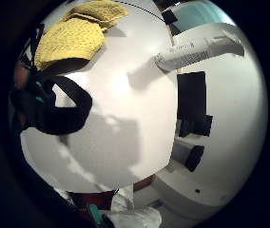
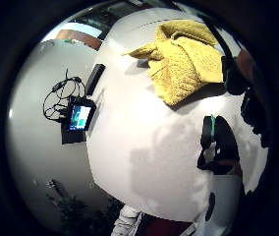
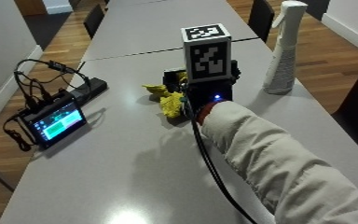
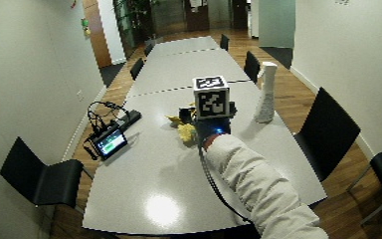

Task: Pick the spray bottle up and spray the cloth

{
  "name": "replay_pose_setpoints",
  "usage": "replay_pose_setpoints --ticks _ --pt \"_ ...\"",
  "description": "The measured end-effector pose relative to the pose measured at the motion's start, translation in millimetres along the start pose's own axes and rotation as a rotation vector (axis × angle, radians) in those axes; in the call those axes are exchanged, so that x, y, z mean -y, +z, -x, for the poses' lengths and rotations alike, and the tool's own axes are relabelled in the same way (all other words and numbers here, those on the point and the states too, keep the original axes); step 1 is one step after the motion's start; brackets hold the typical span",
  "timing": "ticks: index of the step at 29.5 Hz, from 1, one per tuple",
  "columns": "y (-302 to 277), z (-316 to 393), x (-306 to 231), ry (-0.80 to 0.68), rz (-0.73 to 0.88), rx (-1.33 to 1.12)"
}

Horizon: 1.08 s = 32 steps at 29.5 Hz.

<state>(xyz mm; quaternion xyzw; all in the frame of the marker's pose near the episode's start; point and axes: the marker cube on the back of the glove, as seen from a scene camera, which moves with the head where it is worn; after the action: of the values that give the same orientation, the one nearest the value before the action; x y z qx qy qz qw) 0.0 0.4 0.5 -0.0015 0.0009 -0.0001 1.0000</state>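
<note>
A white spray bottle (image 3: pixel 282 51) stands upright near the table's right edge, also seen in the wide outside view (image 4: pixel 266 99) and the little finger side palm view (image 1: pixel 197 50). A crumpled yellow cloth (image 3: pixel 169 100) lies mid-table and shows in both palm views (image 1: pixel 73 33) (image 2: pixel 181 59). My gloved right hand (image 3: pixel 207 91) hovers palm down over the table between cloth and bottle, right beside the cloth and partly covering it. It holds nothing and touches neither. The bottle is well to its right.
A small lit screen (image 3: pixel 55 122) with tangled cables (image 3: pixel 36 79) and a black box (image 3: pixel 92 86) sits at the grey table's (image 3: pixel 117 158) left edge. Black chairs (image 4: pixel 327 132) line both sides. A second table continues beyond.
</note>
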Motion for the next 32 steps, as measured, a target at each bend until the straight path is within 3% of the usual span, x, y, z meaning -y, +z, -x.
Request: replay_pose_setpoints --ticks 24,28,32 --pt "-7.3 -1.8 -16.4 -0.042 -0.005 0.063" --pt "-21.7 -20.1 -35.6 -0.08 -0.052 0.269" --pt "-44.3 -71.2 -66.9 -0.131 -0.287 0.863"
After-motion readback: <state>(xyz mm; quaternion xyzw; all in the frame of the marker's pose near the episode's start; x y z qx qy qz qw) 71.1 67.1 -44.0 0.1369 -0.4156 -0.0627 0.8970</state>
